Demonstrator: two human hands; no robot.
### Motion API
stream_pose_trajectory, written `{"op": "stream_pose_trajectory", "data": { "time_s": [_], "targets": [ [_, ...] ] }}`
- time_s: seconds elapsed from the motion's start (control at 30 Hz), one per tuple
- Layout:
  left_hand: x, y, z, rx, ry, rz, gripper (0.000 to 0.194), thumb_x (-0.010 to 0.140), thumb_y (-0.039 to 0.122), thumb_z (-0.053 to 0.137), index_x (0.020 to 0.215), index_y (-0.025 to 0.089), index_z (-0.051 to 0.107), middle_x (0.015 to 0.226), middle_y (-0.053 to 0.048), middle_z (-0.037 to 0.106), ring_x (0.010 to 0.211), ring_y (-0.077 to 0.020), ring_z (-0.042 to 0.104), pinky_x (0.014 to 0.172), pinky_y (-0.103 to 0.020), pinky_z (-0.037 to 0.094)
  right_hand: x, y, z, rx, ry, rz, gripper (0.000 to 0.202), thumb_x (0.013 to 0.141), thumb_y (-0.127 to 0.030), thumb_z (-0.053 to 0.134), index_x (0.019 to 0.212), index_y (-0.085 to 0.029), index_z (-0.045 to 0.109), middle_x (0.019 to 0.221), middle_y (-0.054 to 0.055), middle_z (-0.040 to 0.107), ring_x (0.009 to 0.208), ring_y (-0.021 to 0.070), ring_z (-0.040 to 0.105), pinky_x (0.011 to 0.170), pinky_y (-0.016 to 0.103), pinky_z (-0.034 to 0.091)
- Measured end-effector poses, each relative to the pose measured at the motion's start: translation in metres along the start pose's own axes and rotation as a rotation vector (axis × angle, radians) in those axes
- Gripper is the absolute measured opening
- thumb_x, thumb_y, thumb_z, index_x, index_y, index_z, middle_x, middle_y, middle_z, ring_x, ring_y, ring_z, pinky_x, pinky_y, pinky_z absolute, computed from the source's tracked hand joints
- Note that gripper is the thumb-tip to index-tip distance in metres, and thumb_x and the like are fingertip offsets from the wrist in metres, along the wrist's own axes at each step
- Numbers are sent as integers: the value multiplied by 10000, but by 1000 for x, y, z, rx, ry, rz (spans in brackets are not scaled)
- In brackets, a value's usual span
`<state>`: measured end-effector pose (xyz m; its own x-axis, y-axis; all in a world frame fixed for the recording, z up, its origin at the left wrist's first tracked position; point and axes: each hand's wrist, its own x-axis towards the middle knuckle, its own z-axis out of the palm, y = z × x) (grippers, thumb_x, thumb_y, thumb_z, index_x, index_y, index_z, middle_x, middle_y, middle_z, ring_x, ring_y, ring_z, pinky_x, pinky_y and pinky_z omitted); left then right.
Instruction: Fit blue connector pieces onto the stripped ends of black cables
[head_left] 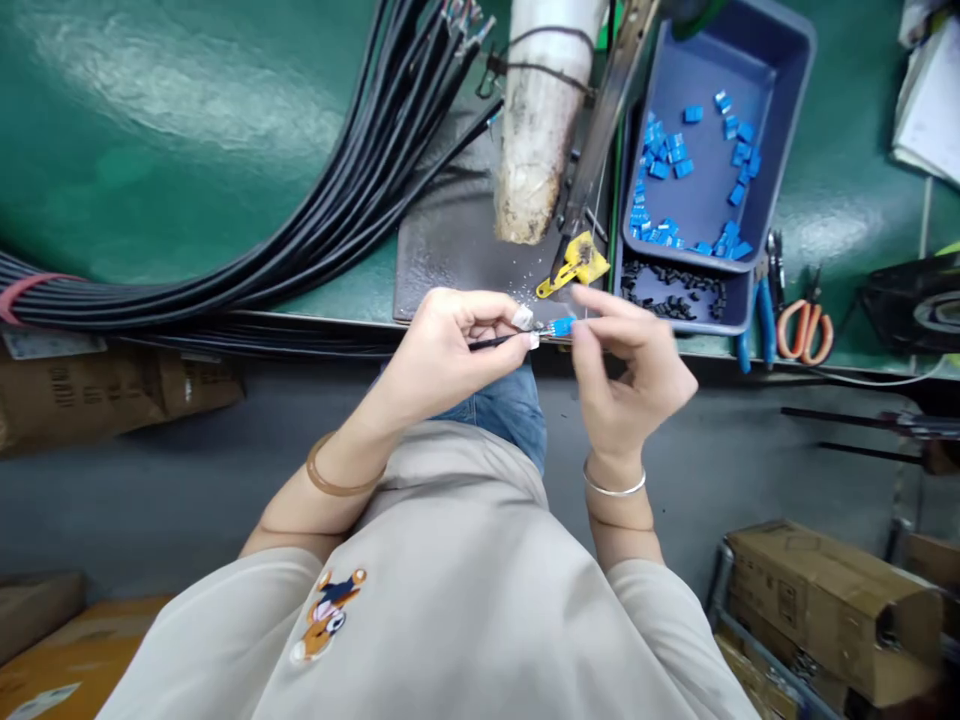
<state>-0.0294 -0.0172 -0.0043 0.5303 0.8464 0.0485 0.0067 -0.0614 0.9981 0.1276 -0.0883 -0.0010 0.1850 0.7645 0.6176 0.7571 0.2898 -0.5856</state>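
My left hand [469, 340] pinches a black cable [489, 343] close to its stripped end, with white coverings on the thumb and fingertip. At that end sits a small blue connector [560, 327], in line with the cable's wires. The thumb and fingers of my right hand [626, 365] close on the connector's far side. How far the wires go into it is too small to tell. Just beyond my hands, a yellow tool [574, 265] lies beneath a metal arm [600, 130].
A bundle of black cables [315, 240] runs along the left. At right, a grey-blue bin [787, 130] holds blue connectors, with small black parts [675, 290] in front. Orange-handled scissors [805, 330] and blue-handled pliers [763, 315] lie beside it. A whitish wrapped column [536, 130] stands ahead.
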Motion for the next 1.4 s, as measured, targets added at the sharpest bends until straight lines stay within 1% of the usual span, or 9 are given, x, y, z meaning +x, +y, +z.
{"op": "stream_pose_trajectory", "data": {
  "time_s": [0.1,0.3,0.4,0.53,0.77,0.83,0.93,1.03,1.4],
  "targets": [
    [-2,0,3,75,52,56,54,755,134,662,702,142,656,616,16,557,566,-74,473,521,-193,391,-1,-5,-8,-7,70,70,156,914,-184,568,1045,-265,596,884,-36,736,594,86,679,502,214,514],
    [-5,1,8,358,160,277,110,800,129,603,704,155,649,608,20,569,560,-80,462,568,-225,383,2,-11,-4,-283,-153,-110,89,858,-186,665,942,-218,660,651,-59,653,507,50,571,535,190,443],
    [-7,0,10,356,195,305,90,815,145,608,749,160,668,660,4,624,592,-94,516,602,-232,422,2,-7,2,-139,-158,50,46,890,-219,614,849,-199,617,602,-73,576,444,29,479,456,177,373],
    [-6,0,10,49,151,158,66,819,173,645,836,155,705,685,-3,664,595,-97,588,588,-215,485,3,1,4,169,-160,236,139,909,-302,588,808,-207,571,567,-84,492,406,40,428,378,180,313],
    [5,-5,8,-214,231,-29,69,707,198,779,704,151,729,689,-5,701,611,-90,624,588,-192,542,4,3,4,144,307,148,142,942,-269,522,1081,-256,543,681,-44,591,400,70,518,355,212,374],
    [8,-6,8,-225,223,-47,95,695,215,795,709,150,728,725,-13,717,664,-102,652,643,-201,563,3,4,4,102,288,103,181,913,-182,563,1075,-265,564,738,-38,674,491,100,636,397,212,458],
    [10,-5,8,-221,192,-48,92,713,212,781,728,142,722,735,-15,713,671,-96,652,668,-192,560,2,6,4,-40,143,-96,205,821,-104,671,966,-243,628,893,-11,765,759,160,753,664,257,616],
    [13,-4,9,-155,197,-19,64,737,173,745,714,133,701,700,-6,682,627,-74,609,611,-160,515,1,11,9,-148,45,-254,209,785,-81,702,930,-213,629,1052,36,769,869,164,758,779,248,621],
    [19,3,12,14,276,-5,77,732,158,703,679,137,651,618,16,600,559,-61,527,520,-148,450,3,20,21,43,57,-100,169,815,-108,647,924,-224,589,1094,58,748,888,174,751,748,308,664]
  ]
}}
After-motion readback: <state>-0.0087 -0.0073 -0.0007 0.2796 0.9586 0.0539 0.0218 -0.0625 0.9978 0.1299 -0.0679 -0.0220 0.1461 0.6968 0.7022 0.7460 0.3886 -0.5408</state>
